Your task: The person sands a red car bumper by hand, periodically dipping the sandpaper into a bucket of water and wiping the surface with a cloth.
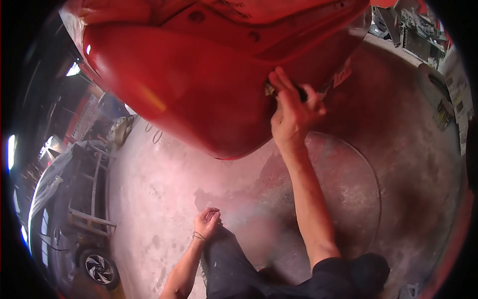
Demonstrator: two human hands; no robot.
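Observation:
A large glossy red panel (184, 89), curved like a vehicle body part, fills the top of the view. My right hand (294, 112) is raised to its lower right edge, the fingers bent around a small dark object that I cannot make out, with a brassy bit beside the fingertips. Low in front of my dark trousers hangs my left hand (208, 219), its fingers curled inward and away from the panel. A thin band circles the left wrist.
At the left stand a metal frame (92, 219) and a dark car with a silver wheel (99, 268), partly under sheeting. A hose (377, 184) curves over the stained floor (159, 194) on the right. Metal parts (420, 37) lie at the upper right.

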